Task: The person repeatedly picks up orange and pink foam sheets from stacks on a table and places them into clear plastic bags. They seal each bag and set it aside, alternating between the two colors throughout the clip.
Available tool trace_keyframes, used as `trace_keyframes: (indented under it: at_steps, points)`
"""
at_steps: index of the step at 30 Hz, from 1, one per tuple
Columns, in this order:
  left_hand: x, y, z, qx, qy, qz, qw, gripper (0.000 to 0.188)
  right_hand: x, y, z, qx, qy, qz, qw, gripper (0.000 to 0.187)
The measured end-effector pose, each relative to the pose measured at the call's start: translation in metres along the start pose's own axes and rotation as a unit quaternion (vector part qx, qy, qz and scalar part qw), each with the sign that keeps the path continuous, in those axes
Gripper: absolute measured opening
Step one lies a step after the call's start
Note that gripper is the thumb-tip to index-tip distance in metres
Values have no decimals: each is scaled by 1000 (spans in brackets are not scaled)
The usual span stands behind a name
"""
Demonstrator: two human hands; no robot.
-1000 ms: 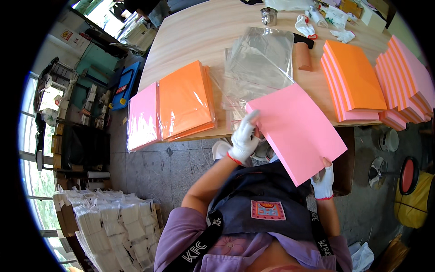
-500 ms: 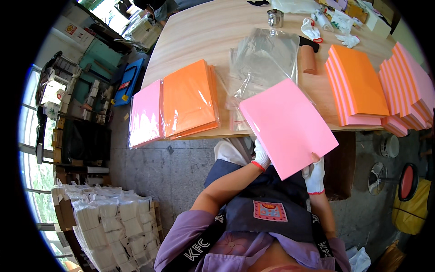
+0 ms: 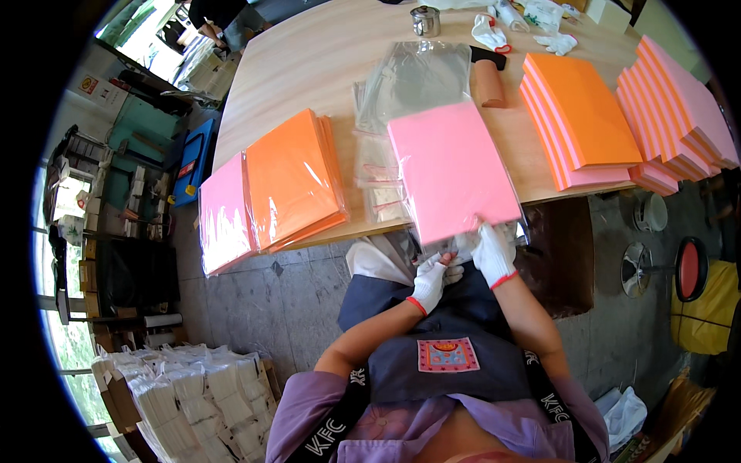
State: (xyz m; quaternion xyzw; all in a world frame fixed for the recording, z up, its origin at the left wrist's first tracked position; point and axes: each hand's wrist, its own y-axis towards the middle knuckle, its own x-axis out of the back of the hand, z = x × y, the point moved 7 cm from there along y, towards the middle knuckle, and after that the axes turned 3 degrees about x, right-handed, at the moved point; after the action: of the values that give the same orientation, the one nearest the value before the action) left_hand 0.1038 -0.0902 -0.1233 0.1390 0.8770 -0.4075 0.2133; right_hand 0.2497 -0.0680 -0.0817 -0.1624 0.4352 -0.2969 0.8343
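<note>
A pink paper pack (image 3: 455, 174) lies at the table's near edge, over the pile of clear plastic bags (image 3: 421, 73). Clear film shows along its sides and past its near edge, so it appears at least partly inside a bag. My right hand (image 3: 494, 255), in a white glove with a red cuff, grips the pack's near right corner, thumb on top. Just below the near edge, my left hand (image 3: 434, 282), gloved the same way, has its fingers closed at the loose bag film; exactly how it pinches is hard to see.
Wrapped packs, one pink (image 3: 224, 212) and one orange (image 3: 293, 177), lie at left. Orange-and-pink paper stacks (image 3: 583, 116) (image 3: 675, 108) stand at right. Beyond are a brown cylinder (image 3: 488, 83), a metal cup (image 3: 425, 21) and loose gloves (image 3: 556, 42). A person (image 3: 228, 23) is at far left.
The pink pack has gone from tilted in front of me to straighter over the bags. My left hand has come out from under it to its near edge. The view has shifted slightly.
</note>
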Motion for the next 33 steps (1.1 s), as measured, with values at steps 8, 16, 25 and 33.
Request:
trace_keyframes:
  at_steps: [8, 16, 25, 33]
  points:
    - [0, -16, -32, 67, 43, 18, 997, 26, -15, 7, 15, -81, -146, 91, 982, 14]
    - [40, -42, -91, -141, 274, -61, 949, 19, -120, -79, 61, 440, -694, 324, 469, 19]
    - [40, -41, -98, -44, 291, -26, 955, 20, -123, -33, 48, 438, -791, 324, 278, 41]
    - [45, -48, -93, -54, 177, 27, 982, 17, -111, -82, -33, 432, -774, 313, 341, 21]
